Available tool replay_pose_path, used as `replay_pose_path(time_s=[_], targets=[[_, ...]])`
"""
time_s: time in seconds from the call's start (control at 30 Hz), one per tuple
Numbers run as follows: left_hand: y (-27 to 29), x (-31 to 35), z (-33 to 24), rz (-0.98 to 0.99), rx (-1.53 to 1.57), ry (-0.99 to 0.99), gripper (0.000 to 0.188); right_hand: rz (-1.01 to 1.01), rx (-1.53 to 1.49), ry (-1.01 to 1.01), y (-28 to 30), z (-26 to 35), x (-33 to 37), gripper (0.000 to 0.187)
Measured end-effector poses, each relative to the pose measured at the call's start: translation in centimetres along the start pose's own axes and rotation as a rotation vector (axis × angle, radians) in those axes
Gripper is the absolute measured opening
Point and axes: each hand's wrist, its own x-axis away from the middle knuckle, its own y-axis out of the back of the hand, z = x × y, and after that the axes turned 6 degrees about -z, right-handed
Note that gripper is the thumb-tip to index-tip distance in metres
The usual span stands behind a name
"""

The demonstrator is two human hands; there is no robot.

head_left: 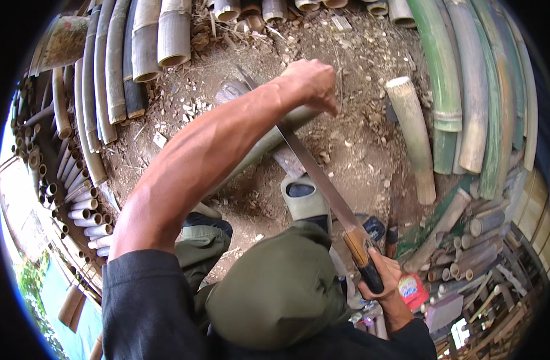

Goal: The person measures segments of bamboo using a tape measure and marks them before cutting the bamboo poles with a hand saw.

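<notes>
My right hand [383, 273] is closed around the black and wooden handle of a handsaw [323, 180]. Its long blade slants up and to the left, lying across a greenish bamboo pole [257, 150]. My left arm reaches over the pole, and my left hand [314, 81] is curled down on the pole's far end, its fingers partly hidden. Under the pole a rough log [289, 161] lies crosswise on the ground. A pale clog [302, 201] on my foot is close to the log and the blade.
Thick grey bamboo lengths [144, 42] lie at the upper left, green poles [443, 72] at the right. A short cut bamboo piece [410, 138] rests on the chip-strewn dirt. Stacked bamboo tubes [92, 219] fill the left; a red packet [413, 291] is beside my right hand.
</notes>
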Motion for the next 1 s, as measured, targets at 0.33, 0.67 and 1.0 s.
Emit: replay_pose_path(time_s=[0.33, 0.67, 1.0], targets=[[-0.4, 0.1, 1.0, 0.023, -0.061, 0.064, 0.045, 0.109, -0.049, -0.01, -0.8, -1.0, -3.5, 0.069], [-1.0, -0.2, 0.9, -0.023, -0.025, 0.073, 0.038, 0.06, -0.01, 0.006, -4.2, -0.8, -7.0, 0.069], [-0.2, 0.1, -1.0, 0.016, 0.0, 0.04, 0.042, -0.015, 0.027, 0.037, -7.3, -1.2, -11.4, 0.071]])
